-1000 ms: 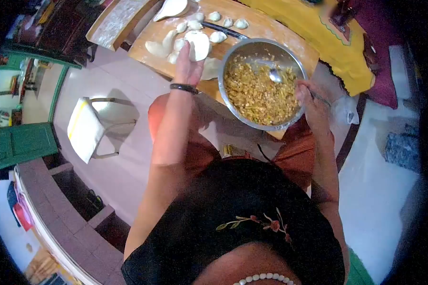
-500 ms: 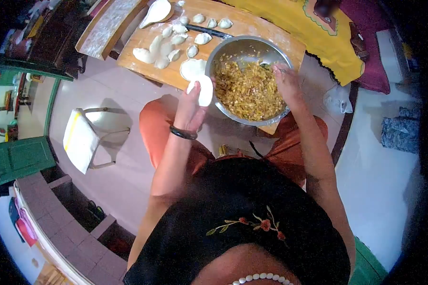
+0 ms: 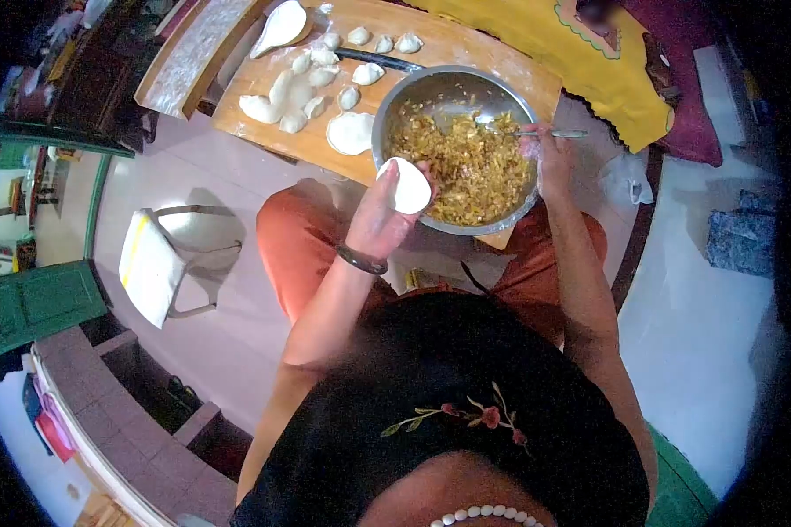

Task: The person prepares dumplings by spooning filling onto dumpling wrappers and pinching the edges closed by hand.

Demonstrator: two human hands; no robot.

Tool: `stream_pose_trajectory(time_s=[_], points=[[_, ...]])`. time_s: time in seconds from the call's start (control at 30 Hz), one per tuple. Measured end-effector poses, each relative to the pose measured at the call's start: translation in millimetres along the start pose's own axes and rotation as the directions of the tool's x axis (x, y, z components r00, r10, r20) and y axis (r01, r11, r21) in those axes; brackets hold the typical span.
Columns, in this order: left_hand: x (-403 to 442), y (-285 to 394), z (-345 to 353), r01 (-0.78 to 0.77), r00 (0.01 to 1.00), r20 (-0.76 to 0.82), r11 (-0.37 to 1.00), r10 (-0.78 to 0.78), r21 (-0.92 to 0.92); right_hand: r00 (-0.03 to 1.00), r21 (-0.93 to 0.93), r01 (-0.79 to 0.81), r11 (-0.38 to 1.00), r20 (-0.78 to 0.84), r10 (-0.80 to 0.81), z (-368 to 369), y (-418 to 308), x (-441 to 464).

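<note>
A round white dough wrapper (image 3: 408, 187) lies in my left hand (image 3: 385, 220), held by the thumb and fingers at the left rim of the steel bowl (image 3: 380, 132). Chopped yellow-brown filling (image 3: 466, 167) fills much of the bowl. My right hand (image 3: 549, 156) grips a metal spoon (image 3: 568, 134) by its handle over the bowl's right rim, with the spoon's head near the filling. More flat wrappers (image 3: 351, 133) rest on the wooden board (image 3: 228, 114), left of the bowl. Several filled dumplings (image 3: 368, 74) sit farther back on it.
A dark rod (image 3: 378, 60) lies on the board behind the bowl. At the upper left is a floured wooden tray (image 3: 193, 57). A yellow cloth (image 3: 536, 39) spreads beyond the board. A chair with a white seat (image 3: 152, 268) stands at the left.
My left hand has moved from above the board, down and right to the bowl, carrying the wrapper. My right hand and the spoon have shifted over the bowl's right side. The view has shifted slightly.
</note>
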State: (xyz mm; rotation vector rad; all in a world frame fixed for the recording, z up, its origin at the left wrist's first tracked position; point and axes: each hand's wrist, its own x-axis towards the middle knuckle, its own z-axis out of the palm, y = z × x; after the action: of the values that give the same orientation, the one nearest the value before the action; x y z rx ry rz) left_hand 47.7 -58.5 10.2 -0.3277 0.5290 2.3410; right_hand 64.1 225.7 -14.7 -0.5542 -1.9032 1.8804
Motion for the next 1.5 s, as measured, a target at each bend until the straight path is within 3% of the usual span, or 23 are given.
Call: stream_pose_trajectory(time_s=[0.17, 0.3, 0.4, 0.5, 0.63, 0.67, 0.7, 0.77, 0.8, 0.87, 1.0, 1.13, 1.33, 1.43, 1.47, 1.5], points=[[5, -1, 18, 0.044, 0.999, 0.008, 0.999, -0.044, 0.029, 0.993, 0.202, -0.108, 0.973, -0.031, 0.116, -19, 16, 7], [13, -5, 23, 0.008, 0.998, -0.064, 0.977, 0.006, 0.215, 0.976, 0.327, -0.198, 0.924, -0.026, 0.218, -20, 2, -1], [21, -10, 33, -0.034, 0.983, -0.152, 0.921, 0.101, 0.388, 0.976, 0.26, -0.178, 0.949, -0.079, 0.204, -11, -24, -13], [39, -8, 37, -0.028, 0.981, -0.171, 0.938, 0.093, 0.345, 1.0, 0.29, -0.014, 0.957, 0.003, 0.013, -4, -44, -30], [67, -18, 27, 0.044, 0.996, -0.087, 0.989, -0.032, 0.139, 0.99, 0.126, 0.136, 0.983, 0.026, -0.14, 17, -72, -63], [67, -19, 24, 0.041, 0.998, -0.054, 0.98, -0.031, 0.196, 0.988, 0.189, 0.099, 0.977, 0.094, -0.118, 17, -71, -69], [67, -20, 26, 0.056, 0.998, -0.047, 0.977, -0.047, 0.205, 0.975, 0.099, 0.183, 0.978, 0.108, -0.193, 18, -68, -75], [66, -21, 30, 0.085, 0.996, -0.035, 0.971, -0.079, 0.223, 0.93, -0.075, 0.347, 0.935, 0.153, -0.333, 22, -60, -84], [63, -19, 34, 0.091, 0.996, -0.014, 0.979, -0.09, 0.18, 0.832, 0.0, 0.519, 0.855, 0.231, -0.505, 23, -59, -84], [65, -13, 29, 0.14, 0.99, -0.011, 0.979, -0.14, 0.151, 0.676, -0.136, 0.715, 0.686, 0.388, -0.627, 20, -67, -86], [59, -6, 32, 0.168, 0.986, -0.014, 0.965, -0.169, 0.2, 0.413, -0.237, 0.908, 0.345, 0.643, -0.645, 12, -57, -90], [54, -8, 44, 0.195, 0.98, -0.078, 0.966, -0.184, 0.169, 0.385, -0.235, 0.917, 0.323, 0.735, -0.559, 14, -48, -102], [72, -15, 9, 0.338, 0.934, 0.098, 0.938, -0.345, 0.075, 0.42, -0.259, 0.896, 0.362, 0.76, -0.497, -4, -43, -103], [65, -16, 17, 0.314, 0.948, 0.004, 0.937, -0.318, 0.155, 0.647, -0.153, 0.704, 0.694, 0.541, -0.537, -1, -60, -112], [66, -17, 18, 0.302, 0.952, 0.001, 0.938, -0.306, 0.17, 0.533, -0.264, 0.844, 0.467, 0.502, -0.681, -3, -44, -101], [65, -16, 19, 0.302, 0.95, 0.027, 0.94, -0.31, 0.156, 0.615, -0.214, 0.781, 0.587, 0.434, -0.659, -1, -51, -102]])
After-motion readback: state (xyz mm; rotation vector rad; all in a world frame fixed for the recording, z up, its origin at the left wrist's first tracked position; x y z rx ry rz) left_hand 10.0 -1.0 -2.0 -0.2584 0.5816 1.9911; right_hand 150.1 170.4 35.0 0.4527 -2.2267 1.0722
